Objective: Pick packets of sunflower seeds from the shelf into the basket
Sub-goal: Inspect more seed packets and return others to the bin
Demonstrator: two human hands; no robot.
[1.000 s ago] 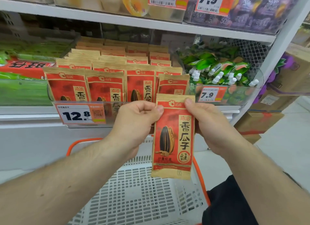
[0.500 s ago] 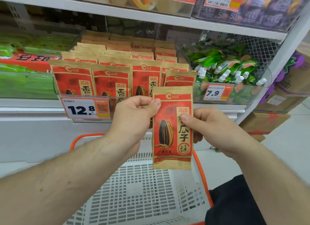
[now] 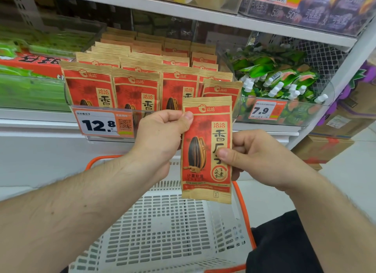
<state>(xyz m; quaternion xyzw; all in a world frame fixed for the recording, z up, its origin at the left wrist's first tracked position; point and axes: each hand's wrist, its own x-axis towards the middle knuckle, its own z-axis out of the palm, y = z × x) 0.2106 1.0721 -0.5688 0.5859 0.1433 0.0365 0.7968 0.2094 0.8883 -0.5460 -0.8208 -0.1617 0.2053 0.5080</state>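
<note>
Head view: the packet [image 3: 206,150] of sunflower seeds is held up in the middle, upright and facing the camera. It is flat and tall. Its top and bottom edges are tan paper, and its middle is red. A big black striped seed is drawn on its left side. Big dark letters run down a tan strip on its right side. A small white logo sits near its top.

The left hand [image 3: 160,139] is at 9 o'clock from the packet. Its grip is clamped on the packet: the thumb presses the front near the top left corner, and the other fingers are curled behind. The right hand [image 3: 262,156] is at 3 o'clock from the packet. Its grip is clamped on it too: the thumb pinches the front at the right edge, about halfway down, and the fingers are curled behind.

The white basket [image 3: 162,228] with orange handles is at 6 o'clock, right under the packet. The packet hangs above it and does not touch it.

At 12 o'clock, rows of the same red packets [image 3: 134,85] stand upright on the shelf [image 3: 40,122] behind a clear front. A price tag [image 3: 103,123] reading 12.8 is at 9 o'clock, beyond the left hand. At 2 o'clock are green pouches [image 3: 278,79] with white caps and a 7.9 tag [image 3: 266,110].
</note>
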